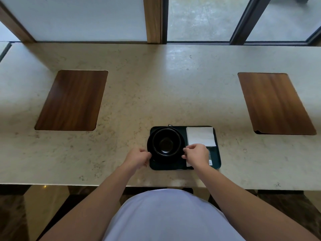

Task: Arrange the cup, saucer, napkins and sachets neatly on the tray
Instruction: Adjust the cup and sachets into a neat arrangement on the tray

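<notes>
A dark green tray (166,166) lies near the counter's front edge. On its left half a black saucer (150,141) carries an empty black cup (166,142), handle pointing away from me. My left hand (138,157) pinches the saucer's left rim, and my right hand (197,155) pinches its right rim. White napkins (200,136) lie on the tray's far right part. Sachets (210,158) lie below the napkins, mostly hidden under my right hand.
The stone counter (156,84) has two inset wooden panels, one at the left (71,100) and one at the right (276,103). Windows with wooden and dark frames (154,20) run along the far edge.
</notes>
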